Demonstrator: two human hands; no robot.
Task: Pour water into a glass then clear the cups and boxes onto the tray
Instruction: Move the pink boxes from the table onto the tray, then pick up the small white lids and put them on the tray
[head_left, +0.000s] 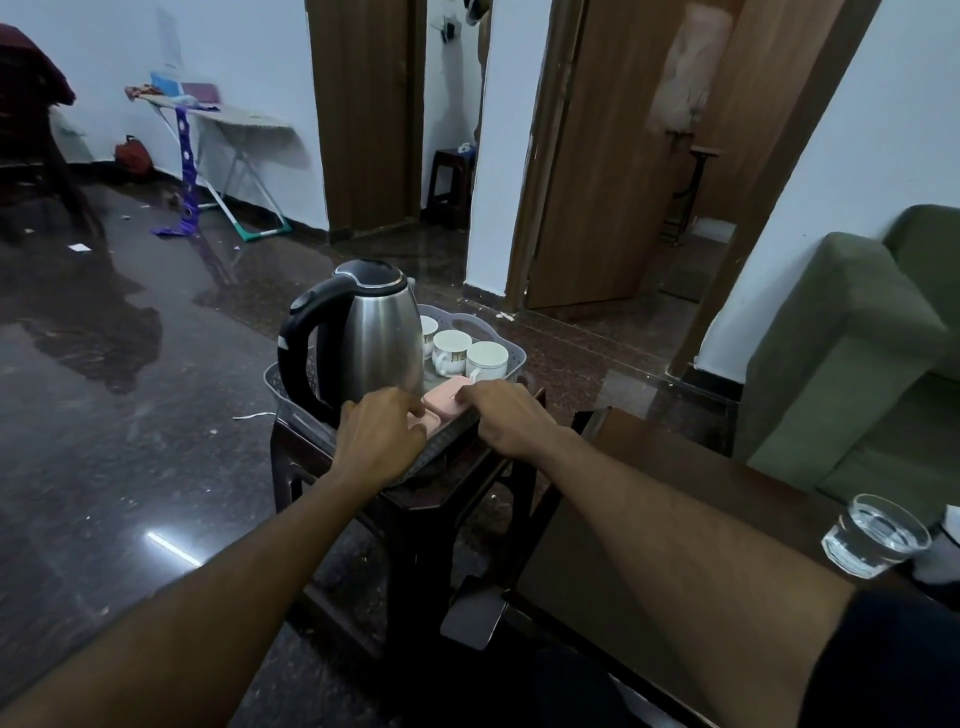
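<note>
A grey plastic tray sits on a small dark stool. On it stand a steel kettle with a black handle, three white cups and pink boxes at the near edge. My left hand rests over the tray's near rim, fingers touching a pink box. My right hand is beside it, fingertips on another pink box. Whether either hand grips a box is hidden. A glass of water stands on the brown table at right.
A green sofa fills the right side. A dark phone-like slab lies by the table's near corner. An ironing board stands by the far wall, and two open doorways lie beyond the stool. The dark floor is glossy.
</note>
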